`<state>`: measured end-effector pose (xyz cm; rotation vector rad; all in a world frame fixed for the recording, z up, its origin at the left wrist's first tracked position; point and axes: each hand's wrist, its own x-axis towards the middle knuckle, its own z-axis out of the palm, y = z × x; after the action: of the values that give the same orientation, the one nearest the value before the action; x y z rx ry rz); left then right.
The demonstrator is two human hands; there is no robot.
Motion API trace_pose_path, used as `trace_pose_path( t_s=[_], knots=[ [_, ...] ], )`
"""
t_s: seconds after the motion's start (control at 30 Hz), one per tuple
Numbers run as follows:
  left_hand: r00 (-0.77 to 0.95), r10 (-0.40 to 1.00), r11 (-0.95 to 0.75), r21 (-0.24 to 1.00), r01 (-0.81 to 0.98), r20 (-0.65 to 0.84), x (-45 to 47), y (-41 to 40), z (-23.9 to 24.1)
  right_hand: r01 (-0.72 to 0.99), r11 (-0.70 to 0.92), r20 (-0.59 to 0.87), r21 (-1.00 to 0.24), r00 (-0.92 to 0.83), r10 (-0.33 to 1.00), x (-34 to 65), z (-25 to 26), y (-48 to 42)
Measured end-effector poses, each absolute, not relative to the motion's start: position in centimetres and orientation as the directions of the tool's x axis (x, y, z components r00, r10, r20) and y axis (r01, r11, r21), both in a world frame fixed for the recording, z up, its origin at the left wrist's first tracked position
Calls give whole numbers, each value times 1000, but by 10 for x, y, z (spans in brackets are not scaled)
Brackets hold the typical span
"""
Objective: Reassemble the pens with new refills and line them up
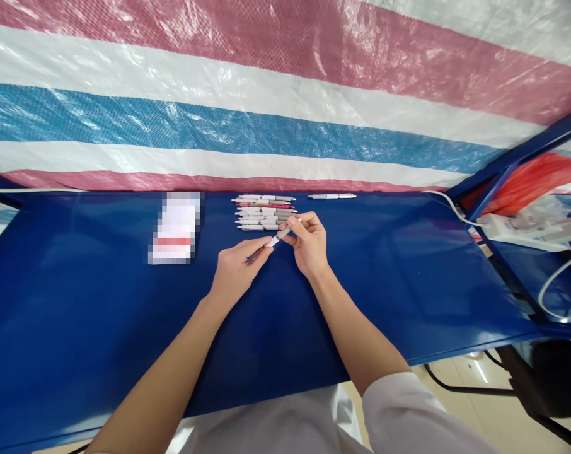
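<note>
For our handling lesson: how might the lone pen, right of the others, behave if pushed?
The lone pen may well roll, looking slim and rounded. It is probably stiff, lying quite straight. The glossy table might also let it slide.

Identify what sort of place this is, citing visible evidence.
Probably a makeshift workstation: a blue table, striped plastic sheeting behind it, and pens laid side by side.

The blue table (101, 321) bears a row of pens (257, 221), a separate pen (331, 196) and a blurred white item (176, 221).
</note>
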<state>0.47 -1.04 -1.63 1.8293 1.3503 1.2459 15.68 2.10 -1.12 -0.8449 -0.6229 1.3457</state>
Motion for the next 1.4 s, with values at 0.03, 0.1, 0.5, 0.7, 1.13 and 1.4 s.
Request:
trace_pose_path(
  t_s=[0.03,0.1,0.5,0.7,1.13,1.4],
  knots=[
    [65,953,-297,865,405,297,4,-10,-15,-571,10,-85,-821,139,987,156,-11,21],
    [90,990,-132,944,303,109,0,-9,-10,-568,-5,-87,-823,116,990,156,-11,20],
    [356,892,326,942,-84,-277,-8,-6,2,-581,-58,-63,-812,-12,998,162,-8,17],
    [171,985,-35,970,241,-7,-3,-8,-7,-489,56,-43,-870,190,981,154,-12,18],
    [311,927,242,967,-79,-207,-4,-8,-4,-538,38,-3,-842,76,997,159,-7,13],
    [310,936,192,981,-40,-170,-3,-8,-4,-633,8,-50,-774,74,996,158,-10,16]
  ],
)
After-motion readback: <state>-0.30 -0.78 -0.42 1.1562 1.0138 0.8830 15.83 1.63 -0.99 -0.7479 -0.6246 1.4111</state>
